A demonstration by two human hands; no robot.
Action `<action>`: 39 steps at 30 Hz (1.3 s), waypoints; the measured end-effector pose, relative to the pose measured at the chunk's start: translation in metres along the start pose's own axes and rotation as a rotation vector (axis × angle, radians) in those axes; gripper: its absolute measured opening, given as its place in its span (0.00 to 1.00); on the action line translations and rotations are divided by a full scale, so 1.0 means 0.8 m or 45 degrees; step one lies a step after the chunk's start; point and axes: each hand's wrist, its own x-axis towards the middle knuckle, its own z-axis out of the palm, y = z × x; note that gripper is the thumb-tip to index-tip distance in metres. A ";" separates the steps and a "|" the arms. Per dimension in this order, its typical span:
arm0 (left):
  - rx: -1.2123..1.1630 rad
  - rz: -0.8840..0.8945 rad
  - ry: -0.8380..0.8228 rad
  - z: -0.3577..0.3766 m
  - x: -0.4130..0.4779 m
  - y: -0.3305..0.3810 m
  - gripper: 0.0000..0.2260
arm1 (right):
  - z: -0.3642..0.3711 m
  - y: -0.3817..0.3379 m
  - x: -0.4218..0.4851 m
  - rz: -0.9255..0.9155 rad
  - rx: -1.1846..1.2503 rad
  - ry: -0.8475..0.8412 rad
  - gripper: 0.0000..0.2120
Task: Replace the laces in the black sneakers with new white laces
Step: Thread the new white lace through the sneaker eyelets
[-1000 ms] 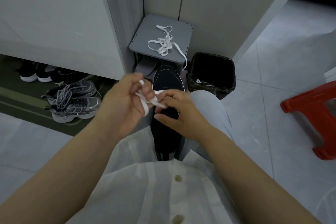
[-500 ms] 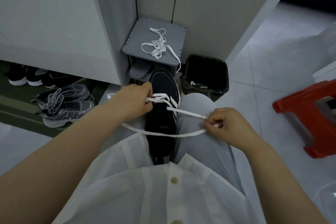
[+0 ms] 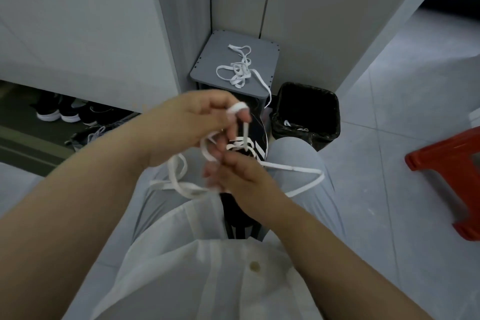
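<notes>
Right of held lace (image 3: 293,168), bin (image 3: 333,117) holds white scraps (image 3: 287,122).

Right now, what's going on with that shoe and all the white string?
A person sits with a black sneaker between the legs and is threading a white lace into it. The left hand holds the lace looped over a finger, and the right hand pinches it just above the shoe. A few white crossings show on the shoe, and long ends hang loose over the lap. A second white lace lies on the grey stand ahead.
</notes>
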 end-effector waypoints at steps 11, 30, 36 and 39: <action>0.967 -0.077 0.788 -0.087 0.025 -0.094 0.09 | -0.121 -0.005 -0.042 0.124 -0.357 0.440 0.11; 0.945 0.142 0.080 -0.028 0.020 -0.084 0.07 | -0.090 0.006 0.013 0.116 -0.681 0.206 0.07; 1.108 -0.098 0.141 -0.058 0.016 -0.103 0.06 | -0.100 0.015 0.011 0.190 -0.700 0.319 0.09; 1.236 0.004 0.115 -0.048 0.017 -0.114 0.15 | -0.083 0.014 0.016 0.165 -0.651 0.273 0.11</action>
